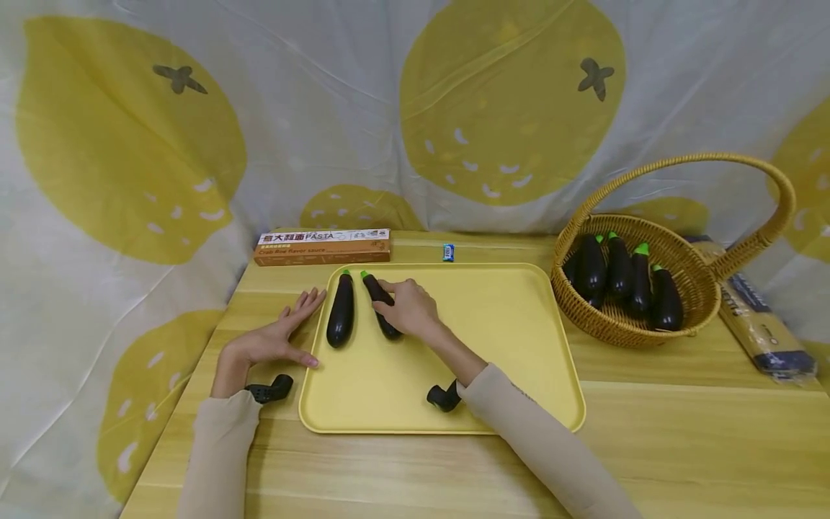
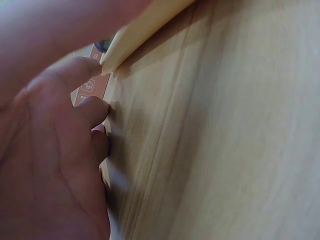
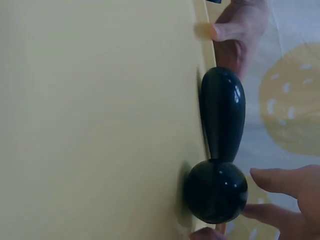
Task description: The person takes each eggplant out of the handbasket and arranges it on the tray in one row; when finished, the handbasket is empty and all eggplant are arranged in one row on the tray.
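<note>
From my end, I read the right hand (image 1: 410, 306) as arched over a glossy, dark purple-black eggplant with a bright green stem end (image 1: 392, 330), which lies in the left half of a rectangular yellow tray with rounded corners (image 1: 506, 331). My head view puts the thumb and forefinger across its upper part, the gap between the two narrow. My right wrist view looks at the blunt end, with digits above it and a fingertip low at its side; the contact is hidden behind that end, so I cannot tell whether the hand pinches the eggplant or only sits around it.

Just beside it, nearer the tray's left rim, I have a second dark eggplant (image 1: 340, 311), stem pointing to the far side like the first.

I see the left hand (image 1: 275, 339) spread wide, fingers apart, gripping nothing. Its thumb tip rests on the tray's left rim, and the fingers reach along that rim over the pale wooden table (image 1: 648, 418).

Beyond the tray I make out a long brown-and-white pasta box (image 1: 322, 247) and a small blue packet (image 1: 449, 252). To the right stands a woven tan basket with a tall handle (image 1: 703, 288), holding several more dark eggplants (image 1: 620, 268).
</note>
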`<state>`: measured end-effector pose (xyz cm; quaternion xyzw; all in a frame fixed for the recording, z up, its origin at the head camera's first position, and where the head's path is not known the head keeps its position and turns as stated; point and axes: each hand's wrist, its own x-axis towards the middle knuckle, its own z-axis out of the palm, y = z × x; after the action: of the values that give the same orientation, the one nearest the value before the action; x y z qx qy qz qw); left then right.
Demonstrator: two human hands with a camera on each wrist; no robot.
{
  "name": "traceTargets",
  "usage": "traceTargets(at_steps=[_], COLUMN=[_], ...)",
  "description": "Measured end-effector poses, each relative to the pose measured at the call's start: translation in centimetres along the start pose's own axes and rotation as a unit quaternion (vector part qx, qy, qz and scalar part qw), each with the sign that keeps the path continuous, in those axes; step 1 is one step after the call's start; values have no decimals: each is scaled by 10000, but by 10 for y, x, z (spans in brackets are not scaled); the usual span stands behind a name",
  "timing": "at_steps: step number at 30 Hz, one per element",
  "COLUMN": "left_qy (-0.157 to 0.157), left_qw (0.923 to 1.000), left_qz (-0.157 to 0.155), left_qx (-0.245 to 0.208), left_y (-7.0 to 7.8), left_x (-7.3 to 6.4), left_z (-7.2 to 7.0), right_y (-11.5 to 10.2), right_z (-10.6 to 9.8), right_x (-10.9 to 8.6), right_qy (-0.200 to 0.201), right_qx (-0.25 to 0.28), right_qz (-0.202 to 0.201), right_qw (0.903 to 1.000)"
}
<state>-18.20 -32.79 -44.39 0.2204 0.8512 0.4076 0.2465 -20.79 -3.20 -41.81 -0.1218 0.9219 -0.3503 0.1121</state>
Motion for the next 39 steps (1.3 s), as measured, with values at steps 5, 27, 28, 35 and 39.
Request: traceTargets(at_steps=[5,27,28,35,39], left_qy=[16,13,13,13,19], left_qw=[10000,10000,10000,10000,10000], left_qz=[21,15,10,-33,-33], left_qx=[27,-1,5,7,-14], left_y=[-1,-7,-7,-6,-6], left_x=[0,3,3,4,3], left_z=[-1,1,1,1,2], right_y=[-4,-10,-10,-8,-8], right_z=[-1,14,15,18,19], right_x=[-13,-12,-12,-13,-13], right_qy=[-52,-2,23,161,195], right_qx=[-421,1523,1536,1563,1560], right_qz=[-158,226,221,136,111], right_qw=[9990,9881,9879,9875,9875])
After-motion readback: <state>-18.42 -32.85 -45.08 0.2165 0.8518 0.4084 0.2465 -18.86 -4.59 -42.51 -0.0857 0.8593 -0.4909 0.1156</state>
